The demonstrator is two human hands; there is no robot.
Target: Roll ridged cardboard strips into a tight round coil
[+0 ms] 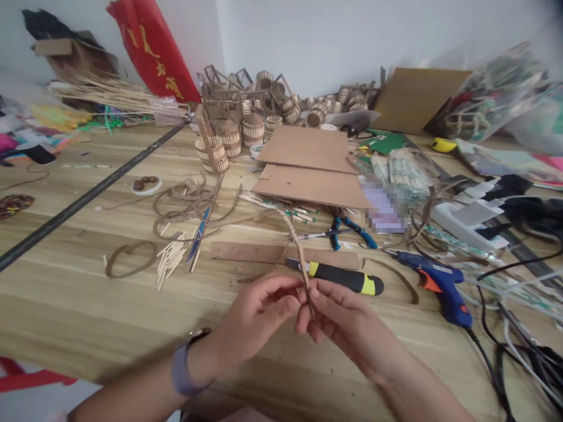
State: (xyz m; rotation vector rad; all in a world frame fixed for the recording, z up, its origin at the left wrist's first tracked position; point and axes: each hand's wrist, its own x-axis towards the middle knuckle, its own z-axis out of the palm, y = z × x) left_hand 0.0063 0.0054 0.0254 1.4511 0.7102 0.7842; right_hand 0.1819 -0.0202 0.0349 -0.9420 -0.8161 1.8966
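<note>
A thin brown strip point(301, 249) rises between my two hands above the wooden table. My left hand point(264, 313) pinches its lower part, with a purple-banded watch on the wrist. My right hand point(336, 310) is closed on the same strip from the other side, fingertips touching it. Just beyond the hands lie a yellow-black utility knife point(343, 276) and a flat brown strip of board point(246, 252). Blue-handled pliers point(352, 230) rest behind the knife. Part of the strip's lower end is hidden by the fingers.
A blue glue gun point(444, 287) with cables sits at right. Small wooden sticks point(170, 258) and coiled braided strips point(176, 205) lie at left. Cardboard sheets point(308, 149) are mid-table, with small slatted buckets point(229, 138) behind. A dark metal bar point(92, 196) crosses the left side.
</note>
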